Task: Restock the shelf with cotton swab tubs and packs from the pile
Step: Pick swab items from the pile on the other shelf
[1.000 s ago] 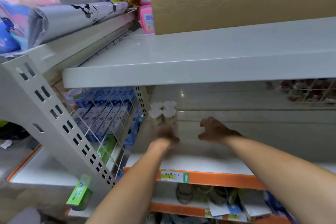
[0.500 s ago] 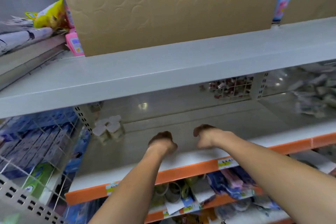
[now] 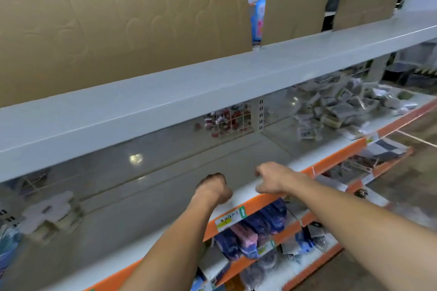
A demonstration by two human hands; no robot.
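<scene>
Several cotton swab tubs (image 3: pixel 50 214) with heart-shaped white lids stand grouped at the far left of the grey shelf (image 3: pixel 132 222). A heap of swab packs (image 3: pixel 335 106) lies on the same shelf level at the far right, past a clear divider. My left hand (image 3: pixel 214 186) hovers over the shelf's front part, fingers curled, holding nothing. My right hand (image 3: pixel 272 179) is just beside it to the right, above the front edge, fingers loosely bent down and holding nothing. Both hands are well to the right of the tubs.
The upper shelf board (image 3: pixel 212 87) overhangs the hands, with tall cardboard sheets (image 3: pixel 123 19) standing on it. A wire basket of small red items (image 3: pixel 224 120) sits at the back. Below the orange price strip (image 3: pixel 250 210), lower shelves hold blue and pink packs (image 3: pixel 253 231).
Both hands have drawn back from the tubs toward the shelf's front edge. The view has swung right, so the tubs now sit at the far left and the pile shows at right.
</scene>
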